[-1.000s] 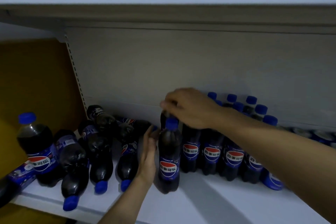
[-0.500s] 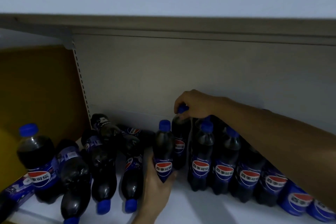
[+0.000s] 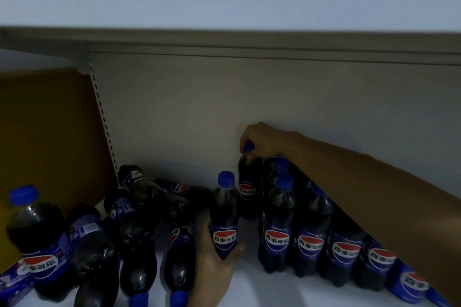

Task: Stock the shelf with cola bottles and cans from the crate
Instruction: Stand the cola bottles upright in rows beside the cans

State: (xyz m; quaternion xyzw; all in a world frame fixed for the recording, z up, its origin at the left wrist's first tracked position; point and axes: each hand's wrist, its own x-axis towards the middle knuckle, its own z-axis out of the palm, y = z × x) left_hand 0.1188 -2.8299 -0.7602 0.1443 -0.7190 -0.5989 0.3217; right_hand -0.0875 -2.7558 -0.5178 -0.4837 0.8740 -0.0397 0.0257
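On the white shelf (image 3: pixel 274 289) my left hand (image 3: pixel 214 264) grips the lower body of an upright cola bottle (image 3: pixel 224 217) with a blue cap. Farther back, my right hand (image 3: pixel 259 138) holds the cap end of another upright cola bottle (image 3: pixel 247 187) close to the shelf's back wall. To the right stands a row of upright cola bottles (image 3: pixel 311 239) under my right forearm. Blue cola cans (image 3: pixel 409 284) stand at the row's right end. Several cola bottles (image 3: pixel 134 232) lie on their sides at the left. No crate is in view.
A bigger upright cola bottle (image 3: pixel 37 239) stands at the far left beside a blue carton (image 3: pixel 12 286). An upper shelf board (image 3: pixel 224 2) hangs overhead. A yellow-brown panel (image 3: pixel 47 137) and a perforated upright (image 3: pixel 104 122) bound the left side.
My right hand has carried its bottle back toward the rear wall. My left hand has gone from resting against the front bottle to gripping it low on the body.
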